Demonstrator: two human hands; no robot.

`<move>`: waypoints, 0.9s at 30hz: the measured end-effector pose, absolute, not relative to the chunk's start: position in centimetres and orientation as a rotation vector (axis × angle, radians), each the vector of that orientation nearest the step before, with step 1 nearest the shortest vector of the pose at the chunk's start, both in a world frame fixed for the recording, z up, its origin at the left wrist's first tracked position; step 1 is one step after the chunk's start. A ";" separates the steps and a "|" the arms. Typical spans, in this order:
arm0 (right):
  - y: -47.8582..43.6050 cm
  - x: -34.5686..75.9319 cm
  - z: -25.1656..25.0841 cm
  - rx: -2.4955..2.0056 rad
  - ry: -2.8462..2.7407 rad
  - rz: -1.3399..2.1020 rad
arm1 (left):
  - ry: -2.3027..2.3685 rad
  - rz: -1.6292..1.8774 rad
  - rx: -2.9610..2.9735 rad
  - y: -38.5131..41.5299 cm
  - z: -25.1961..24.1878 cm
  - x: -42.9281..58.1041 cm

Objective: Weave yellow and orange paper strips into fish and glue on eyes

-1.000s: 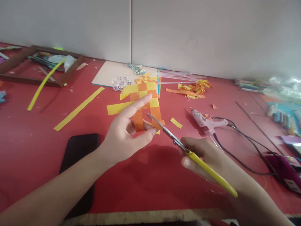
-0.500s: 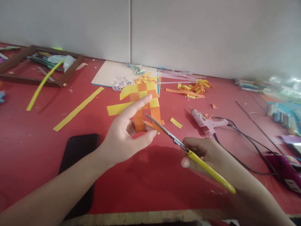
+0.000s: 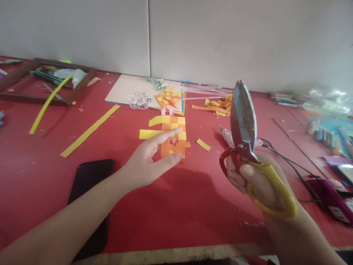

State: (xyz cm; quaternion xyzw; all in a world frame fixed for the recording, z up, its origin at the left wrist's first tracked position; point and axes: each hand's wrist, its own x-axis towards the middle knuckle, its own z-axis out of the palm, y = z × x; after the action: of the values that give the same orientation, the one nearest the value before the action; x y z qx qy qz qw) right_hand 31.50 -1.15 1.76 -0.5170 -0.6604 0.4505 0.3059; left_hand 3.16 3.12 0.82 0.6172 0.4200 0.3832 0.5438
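My left hand (image 3: 149, 159) has its fingers spread over a woven piece of orange and yellow paper strips (image 3: 173, 125), and I cannot tell whether they touch it. Two loose yellow ends stick out from the weave's left side. In my right hand (image 3: 255, 180) is a pair of scissors (image 3: 243, 117), raised with the closed blades pointing up. One scissor handle is red, the other yellow. A short yellow paper scrap (image 3: 203, 144) lies right of the weave.
A black phone (image 3: 91, 184) lies under my left forearm. Left are a long yellow strip (image 3: 89, 131) and a brown frame (image 3: 66, 98). Behind the scissors is a pink glue gun (image 3: 226, 137) with its cord. Farther back sit a bead tray (image 3: 140, 101) and paper cuttings (image 3: 217, 109).
The scissors have swung upright, away from the weave and to the right. The weave has lowered and now looks flatter against the table; my left fingers have loosened around it.
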 end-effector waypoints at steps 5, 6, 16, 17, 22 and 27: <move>-0.7 30.6 2.5 -1.290 -1.594 1.297 | 1.018 0.909 1.387 3.6 1.0 2.6; -0.6 30.5 2.8 -1.295 -1.633 1.278 | 1.037 0.922 1.364 3.6 1.0 2.6; -0.1 30.2 3.5 -1.535 -2.053 1.092 | 1.048 1.192 1.119 3.9 1.1 3.6; -0.1 30.2 3.5 -1.555 -2.085 1.059 | 1.048 1.215 1.078 3.9 1.0 3.5; -0.1 29.9 3.8 -1.608 -2.213 0.976 | 1.048 1.312 1.072 4.0 0.7 3.4; 0.1 29.7 3.6 -1.702 -2.266 0.984 | 1.013 1.372 1.014 4.0 0.8 3.4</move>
State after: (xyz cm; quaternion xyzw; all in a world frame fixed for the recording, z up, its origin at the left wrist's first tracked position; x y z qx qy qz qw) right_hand 29.70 0.09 3.57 -0.5659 -0.7535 0.3271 0.0711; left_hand 3.44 4.00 0.76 0.4277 0.4276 0.5790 0.5469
